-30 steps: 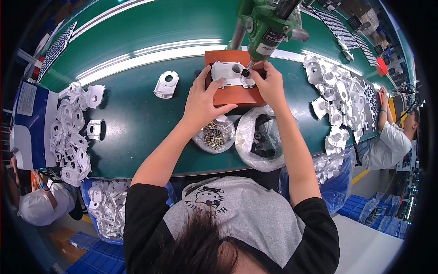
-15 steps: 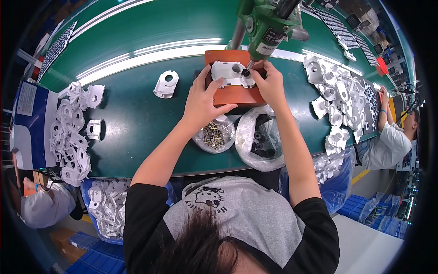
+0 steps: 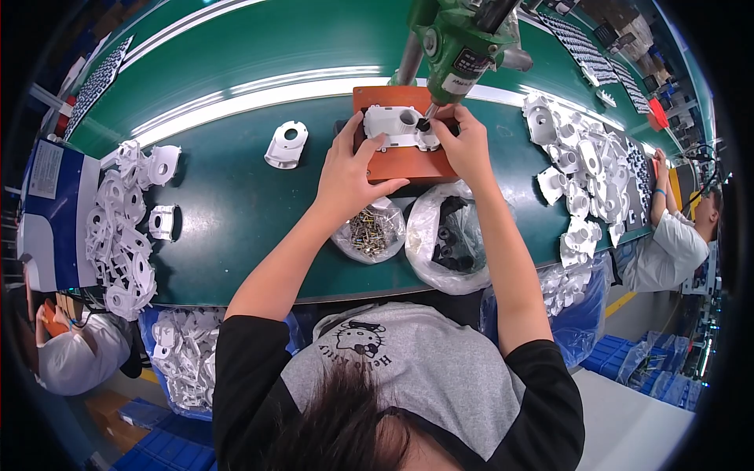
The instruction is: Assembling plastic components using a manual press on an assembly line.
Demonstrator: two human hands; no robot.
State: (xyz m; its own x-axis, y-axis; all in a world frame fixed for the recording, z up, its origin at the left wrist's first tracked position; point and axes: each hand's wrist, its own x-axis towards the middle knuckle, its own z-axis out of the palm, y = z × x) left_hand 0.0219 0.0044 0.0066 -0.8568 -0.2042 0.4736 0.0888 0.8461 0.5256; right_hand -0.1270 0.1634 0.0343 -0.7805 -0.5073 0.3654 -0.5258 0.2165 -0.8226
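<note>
A white plastic housing (image 3: 389, 119) with a round tube opening lies on an orange block (image 3: 404, 165). My left hand (image 3: 347, 169) grips its left end, a finger resting on the near edge. At the right end, my right hand (image 3: 465, 147) holds it with thumb and fingers around a small black part (image 3: 422, 125). The metal tip (image 3: 431, 111) of a green bench machine (image 3: 458, 59) comes down at this black part; whether they touch I cannot tell.
Nearer me are a bag of screws (image 3: 367, 234) and a bag of black parts (image 3: 459, 243). White parts are heaped left (image 3: 118, 228) and right (image 3: 585, 161). A single white part (image 3: 287, 144) lies left of the block. Co-workers sit at both sides.
My hands and the housing stay in place. At far left, the co-worker's hands have come up with an orange object. A white part on the far right strip has shifted slightly.
</note>
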